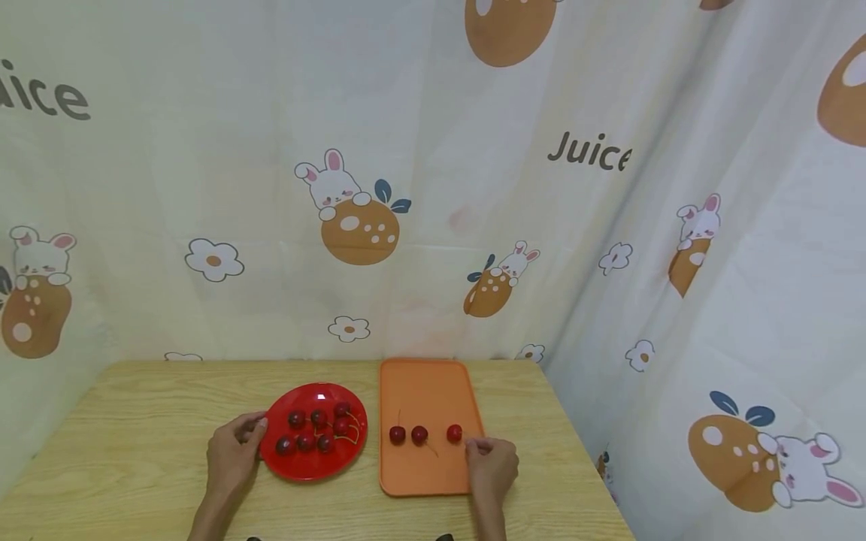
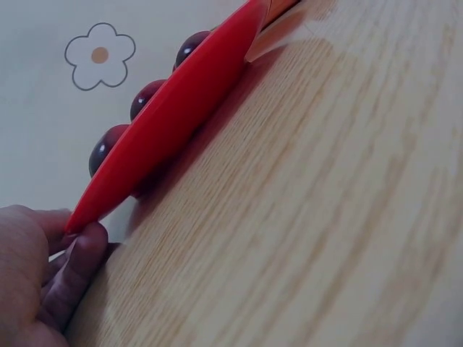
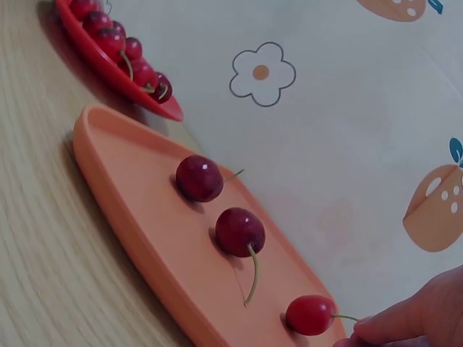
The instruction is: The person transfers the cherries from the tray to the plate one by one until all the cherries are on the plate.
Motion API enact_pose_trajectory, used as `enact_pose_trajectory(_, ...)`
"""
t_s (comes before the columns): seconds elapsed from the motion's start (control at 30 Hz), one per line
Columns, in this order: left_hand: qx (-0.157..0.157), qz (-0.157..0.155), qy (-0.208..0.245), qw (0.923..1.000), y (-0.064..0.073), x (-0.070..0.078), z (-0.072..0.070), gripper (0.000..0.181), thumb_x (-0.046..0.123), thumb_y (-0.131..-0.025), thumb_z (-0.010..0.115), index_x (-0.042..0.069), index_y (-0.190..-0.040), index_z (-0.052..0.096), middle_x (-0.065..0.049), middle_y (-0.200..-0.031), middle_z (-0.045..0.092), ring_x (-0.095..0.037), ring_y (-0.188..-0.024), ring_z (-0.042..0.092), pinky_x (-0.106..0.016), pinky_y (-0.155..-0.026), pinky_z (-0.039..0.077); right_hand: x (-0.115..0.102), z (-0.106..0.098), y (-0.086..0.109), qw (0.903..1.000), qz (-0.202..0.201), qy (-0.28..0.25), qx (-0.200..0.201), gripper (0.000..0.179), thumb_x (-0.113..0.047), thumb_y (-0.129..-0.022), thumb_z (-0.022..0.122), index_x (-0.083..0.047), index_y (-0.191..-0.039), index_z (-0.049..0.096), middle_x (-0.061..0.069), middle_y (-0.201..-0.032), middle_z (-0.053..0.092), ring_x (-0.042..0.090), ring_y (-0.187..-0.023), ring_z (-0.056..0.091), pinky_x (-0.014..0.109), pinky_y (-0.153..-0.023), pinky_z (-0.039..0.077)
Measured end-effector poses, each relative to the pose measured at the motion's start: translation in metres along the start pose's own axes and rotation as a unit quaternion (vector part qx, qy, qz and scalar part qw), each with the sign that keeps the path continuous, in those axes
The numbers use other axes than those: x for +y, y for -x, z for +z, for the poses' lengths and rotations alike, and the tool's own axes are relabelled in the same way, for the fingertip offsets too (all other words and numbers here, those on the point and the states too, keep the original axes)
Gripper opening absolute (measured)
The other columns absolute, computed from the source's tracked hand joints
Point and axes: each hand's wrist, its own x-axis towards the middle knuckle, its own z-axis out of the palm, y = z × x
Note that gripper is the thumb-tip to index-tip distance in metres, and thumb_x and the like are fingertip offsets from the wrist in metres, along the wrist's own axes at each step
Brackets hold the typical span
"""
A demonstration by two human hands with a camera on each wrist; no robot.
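My left hand [image 1: 232, 456] pinches the left rim of a red plate [image 1: 307, 471], thumb and fingers on either side of the edge in the left wrist view. Several dark red cherries [image 1: 306, 441] with stems lie on that plate. To its right is an orange tray [image 1: 422, 481] carrying two dark cherries [image 3: 200, 178] and a brighter red cherry [image 3: 311, 315]. At the tray's right edge, my right hand [image 1: 492, 467] pinches the stem of the bright cherry between thumb and finger. The cherry itself is at the tray's surface; whether it touches cannot be told.
Both dishes are on a light wood-grain table [image 1: 155, 406]. A pale curtain [image 1: 433, 285] printed with rabbits, fruit and flowers hangs behind the table and along its right side. A narrow strip of table separates plate and tray.
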Motion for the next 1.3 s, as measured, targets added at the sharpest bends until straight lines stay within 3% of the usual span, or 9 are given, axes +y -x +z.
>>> enact_pose_trajectory(0.23,-0.003,-0.007,-0.004,1.0000,-0.001,0.000,0.000,0.028,0.015,-0.109,0.067,0.001,-0.132,0.075,-0.018,-0.108,0.079,-0.002,-0.074,0.065,-0.021,-0.062,0.054,0.001,-0.005,0.000,0.9989,0.022,-0.040,-0.005,0.007,-0.004,-0.089,0.084,0.001,-0.084,0.085,0.008,-0.068,0.078,0.008,-0.054,0.066,0.023,-0.057,0.048)
enact_pose_trajectory(0.47,-0.001,-0.012,0.001,0.9999,-0.002,-0.002,0.001,0.028,0.015,-0.109,0.067,0.002,-0.132,0.076,-0.017,-0.108,0.079,-0.004,-0.075,0.064,-0.021,-0.062,0.055,0.001,-0.005,-0.003,0.9939,0.026,-0.104,-0.026,0.006,-0.001,-0.087,0.082,0.005,-0.086,0.084,0.011,-0.070,0.079,0.020,-0.059,0.076,0.017,-0.056,0.051)
enact_pose_trajectory(0.73,0.001,0.000,0.006,1.0000,-0.001,-0.002,0.001,0.026,0.014,-0.108,0.069,0.000,-0.130,0.076,-0.018,-0.104,0.079,-0.002,-0.072,0.064,-0.021,-0.059,0.055,-0.001,0.001,-0.003,0.9693,0.070,-0.227,-0.066,0.008,0.009,-0.091,0.077,0.016,-0.093,0.080,0.017,-0.074,0.079,0.016,-0.059,0.074,0.023,-0.056,0.061)
enact_pose_trajectory(1.03,0.002,0.004,0.002,1.0000,-0.002,-0.002,0.001,0.027,0.015,-0.109,0.068,0.002,-0.130,0.076,-0.017,-0.105,0.079,-0.003,-0.072,0.064,-0.021,-0.060,0.054,-0.004,0.005,-0.005,0.9463,0.087,-0.288,-0.117,0.015,0.011,-0.093,0.074,0.023,-0.101,0.076,0.020,-0.079,0.080,0.014,-0.063,0.076,0.026,-0.064,0.065)
enact_pose_trajectory(1.3,0.000,-0.001,0.006,1.0000,-0.002,-0.003,0.002,0.027,0.015,-0.109,0.067,0.001,-0.131,0.076,-0.018,-0.107,0.079,-0.004,-0.073,0.065,-0.022,-0.061,0.056,-0.008,0.008,-0.003,0.9340,0.110,-0.309,-0.142,0.016,0.008,-0.096,0.074,0.022,-0.102,0.076,0.018,-0.078,0.081,0.013,-0.062,0.074,0.026,-0.063,0.064)
